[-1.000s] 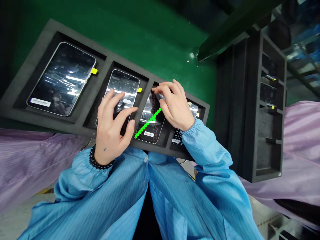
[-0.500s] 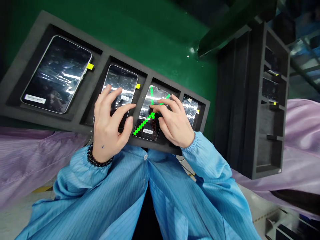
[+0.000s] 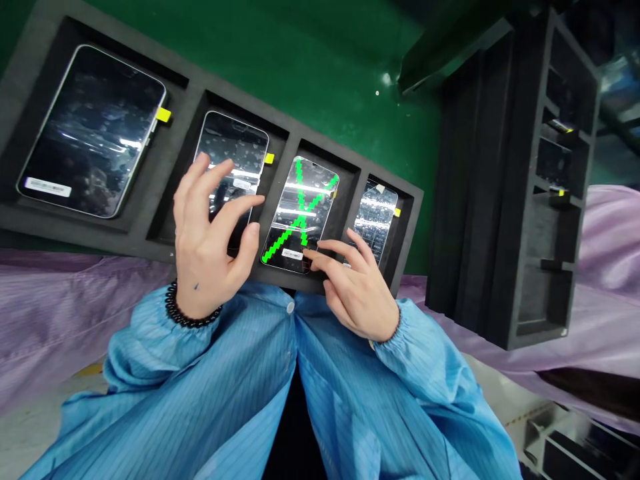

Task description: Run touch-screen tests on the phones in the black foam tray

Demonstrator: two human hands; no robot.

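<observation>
Showing two crossed green lines [image 3: 283,241], one phone [image 3: 300,215] lies third from left of four — one per compartment in a black tray [image 3: 167,160]. Its white label [image 3: 292,254] bears print too small to read. The right hand [image 3: 360,290], loosely spread and empty, touches the phone's near end; the left hand [image 3: 215,240], wide and empty, is over the second phone [image 3: 240,148]. Farther right: stacked black trays [image 3: 524,213].

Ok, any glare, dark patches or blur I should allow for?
Head view: light streaks cross the green-lined phone and the leftmost phone; head view: stacked black trays at right sit dark, low in detail; head view: purple cloth at left looks soft.
</observation>
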